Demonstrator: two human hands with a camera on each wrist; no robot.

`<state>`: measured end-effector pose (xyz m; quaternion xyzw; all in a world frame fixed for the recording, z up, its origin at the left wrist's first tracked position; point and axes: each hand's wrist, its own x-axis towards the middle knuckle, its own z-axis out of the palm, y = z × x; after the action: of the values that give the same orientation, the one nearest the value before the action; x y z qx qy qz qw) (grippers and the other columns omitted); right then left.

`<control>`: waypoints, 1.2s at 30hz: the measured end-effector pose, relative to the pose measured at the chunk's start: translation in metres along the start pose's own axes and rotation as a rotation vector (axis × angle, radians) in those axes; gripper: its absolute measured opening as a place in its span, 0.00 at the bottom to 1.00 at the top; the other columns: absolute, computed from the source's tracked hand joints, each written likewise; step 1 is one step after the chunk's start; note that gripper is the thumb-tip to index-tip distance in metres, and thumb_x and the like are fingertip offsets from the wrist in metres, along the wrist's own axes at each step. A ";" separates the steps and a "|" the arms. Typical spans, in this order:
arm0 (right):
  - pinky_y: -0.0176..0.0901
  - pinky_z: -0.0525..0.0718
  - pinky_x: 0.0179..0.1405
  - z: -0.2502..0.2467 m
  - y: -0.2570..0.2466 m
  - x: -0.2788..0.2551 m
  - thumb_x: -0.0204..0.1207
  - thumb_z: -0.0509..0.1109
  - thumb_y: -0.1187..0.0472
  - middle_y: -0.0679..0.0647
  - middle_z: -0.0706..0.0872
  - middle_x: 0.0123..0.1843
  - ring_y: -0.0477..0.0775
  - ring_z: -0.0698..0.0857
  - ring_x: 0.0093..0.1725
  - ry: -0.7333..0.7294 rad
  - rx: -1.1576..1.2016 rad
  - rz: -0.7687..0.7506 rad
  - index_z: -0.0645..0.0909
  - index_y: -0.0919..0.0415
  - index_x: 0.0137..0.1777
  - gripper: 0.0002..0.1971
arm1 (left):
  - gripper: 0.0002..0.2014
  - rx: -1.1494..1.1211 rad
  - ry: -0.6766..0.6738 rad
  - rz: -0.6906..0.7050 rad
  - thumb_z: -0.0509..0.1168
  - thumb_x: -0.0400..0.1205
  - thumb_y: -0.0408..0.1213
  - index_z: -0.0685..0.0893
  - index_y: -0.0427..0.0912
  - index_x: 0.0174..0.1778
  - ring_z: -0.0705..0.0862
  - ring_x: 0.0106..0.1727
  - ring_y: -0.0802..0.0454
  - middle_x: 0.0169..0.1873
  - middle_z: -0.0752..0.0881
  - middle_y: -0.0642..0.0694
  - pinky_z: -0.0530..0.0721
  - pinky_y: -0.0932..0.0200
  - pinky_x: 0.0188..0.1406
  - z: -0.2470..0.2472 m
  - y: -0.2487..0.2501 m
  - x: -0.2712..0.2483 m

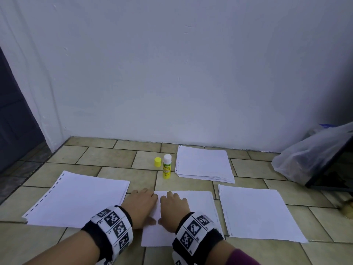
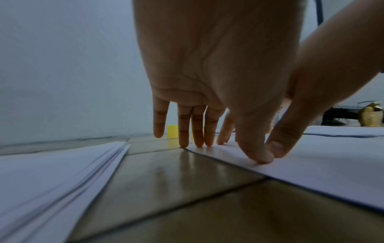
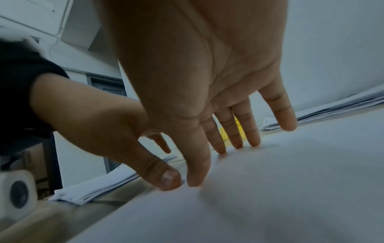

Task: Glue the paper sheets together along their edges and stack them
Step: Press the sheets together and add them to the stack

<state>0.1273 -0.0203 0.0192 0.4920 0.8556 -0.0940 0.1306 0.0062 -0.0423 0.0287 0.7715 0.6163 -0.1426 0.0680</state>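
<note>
A white paper sheet (image 1: pixel 193 211) lies on the tiled floor in front of me. Both hands press flat on its left part with straight fingers: my left hand (image 1: pixel 140 204) at the left edge, my right hand (image 1: pixel 174 207) just beside it. In the left wrist view the left hand (image 2: pixel 207 102) has its fingertips (image 2: pixel 184 144) on the sheet's far corner and its thumb on the sheet (image 2: pixel 311 172). The right hand (image 3: pixel 218 106) rests spread on the sheet (image 3: pixel 290 189). An uncapped yellow glue stick (image 1: pixel 167 166) stands behind, with its yellow cap (image 1: pixel 157 162) beside it.
A paper stack (image 1: pixel 80 199) lies at the left, another stack (image 1: pixel 204 164) at the back near the wall, and a sheet pile (image 1: pixel 257 213) at the right. A plastic bag (image 1: pixel 313 155) and a dark frame (image 1: pixel 330 169) sit at the far right.
</note>
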 end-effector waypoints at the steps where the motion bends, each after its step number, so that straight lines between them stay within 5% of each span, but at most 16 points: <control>1: 0.56 0.70 0.65 0.001 -0.001 0.001 0.81 0.65 0.56 0.62 0.69 0.71 0.63 0.70 0.70 0.003 0.003 -0.003 0.67 0.65 0.72 0.22 | 0.29 -0.039 0.002 -0.013 0.64 0.81 0.55 0.68 0.42 0.73 0.70 0.72 0.46 0.72 0.71 0.44 0.68 0.51 0.70 0.003 -0.003 0.000; 5: 0.62 0.65 0.72 0.002 -0.002 0.009 0.80 0.66 0.61 0.60 0.58 0.81 0.59 0.60 0.80 -0.043 0.022 -0.008 0.57 0.65 0.79 0.31 | 0.46 -0.169 -0.022 -0.026 0.64 0.78 0.62 0.52 0.43 0.84 0.55 0.83 0.50 0.84 0.54 0.46 0.55 0.50 0.82 0.018 -0.012 0.000; 8: 0.67 0.49 0.80 -0.001 -0.001 0.013 0.80 0.66 0.60 0.55 0.45 0.86 0.52 0.47 0.85 -0.127 0.061 -0.113 0.43 0.63 0.84 0.41 | 0.51 -0.200 -0.001 0.000 0.67 0.73 0.66 0.50 0.46 0.85 0.57 0.83 0.53 0.84 0.55 0.51 0.57 0.52 0.82 0.022 -0.018 0.002; 13: 0.61 0.41 0.82 -0.008 0.025 0.010 0.83 0.54 0.62 0.50 0.44 0.86 0.52 0.54 0.84 -0.164 0.174 -0.104 0.46 0.57 0.85 0.32 | 0.51 -0.153 -0.062 -0.016 0.65 0.75 0.65 0.48 0.41 0.85 0.54 0.84 0.51 0.85 0.50 0.47 0.55 0.53 0.82 0.014 -0.017 -0.001; 16: 0.56 0.47 0.83 -0.011 0.054 0.006 0.84 0.51 0.61 0.52 0.51 0.86 0.54 0.59 0.82 -0.148 0.249 -0.001 0.49 0.58 0.85 0.29 | 0.51 -0.135 -0.075 -0.021 0.64 0.76 0.65 0.46 0.41 0.85 0.53 0.84 0.51 0.85 0.48 0.48 0.55 0.53 0.82 0.013 -0.014 -0.001; 18: 0.51 0.60 0.79 -0.011 0.076 0.005 0.85 0.51 0.59 0.57 0.63 0.83 0.58 0.67 0.78 -0.126 0.286 0.108 0.53 0.59 0.84 0.27 | 0.52 -0.124 -0.074 -0.028 0.64 0.75 0.66 0.46 0.42 0.85 0.53 0.84 0.52 0.85 0.48 0.50 0.55 0.53 0.82 0.015 -0.015 0.000; 20: 0.47 0.69 0.72 -0.010 0.092 0.004 0.84 0.53 0.54 0.59 0.72 0.77 0.60 0.72 0.74 -0.106 0.311 0.200 0.57 0.57 0.82 0.27 | 0.53 -0.115 -0.076 -0.012 0.66 0.74 0.66 0.45 0.43 0.85 0.53 0.84 0.53 0.85 0.47 0.51 0.56 0.53 0.82 0.015 -0.019 0.000; 24: 0.49 0.73 0.69 -0.010 0.090 0.002 0.79 0.65 0.43 0.57 0.78 0.70 0.59 0.76 0.70 -0.082 0.205 0.197 0.66 0.60 0.76 0.31 | 0.53 -0.123 -0.093 0.001 0.67 0.71 0.67 0.51 0.44 0.85 0.59 0.81 0.54 0.84 0.53 0.53 0.60 0.53 0.79 0.011 -0.024 0.000; 28: 0.52 0.69 0.73 -0.011 0.072 0.003 0.74 0.72 0.46 0.60 0.71 0.71 0.59 0.70 0.71 -0.066 0.019 0.109 0.70 0.66 0.70 0.31 | 0.35 -0.077 -0.038 -0.022 0.59 0.79 0.66 0.70 0.42 0.72 0.71 0.68 0.49 0.69 0.72 0.46 0.69 0.52 0.66 -0.005 -0.014 0.002; 32: 0.56 0.73 0.68 -0.008 0.052 0.000 0.72 0.75 0.55 0.64 0.65 0.73 0.64 0.63 0.73 -0.078 -0.032 0.054 0.68 0.62 0.74 0.32 | 0.32 -0.120 0.034 0.104 0.63 0.81 0.56 0.65 0.45 0.78 0.67 0.74 0.50 0.75 0.66 0.48 0.66 0.51 0.73 -0.001 0.001 0.005; 36: 0.55 0.76 0.66 -0.001 0.034 -0.003 0.78 0.65 0.61 0.63 0.66 0.72 0.64 0.65 0.73 -0.035 0.090 0.042 0.65 0.61 0.75 0.26 | 0.33 -0.131 0.009 0.155 0.65 0.79 0.55 0.67 0.47 0.78 0.69 0.72 0.49 0.73 0.70 0.49 0.67 0.53 0.73 0.006 0.006 0.002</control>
<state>0.1582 -0.0051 0.0196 0.5132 0.8378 -0.1380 0.1253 0.0112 -0.0431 0.0214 0.8115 0.5629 -0.0930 0.1264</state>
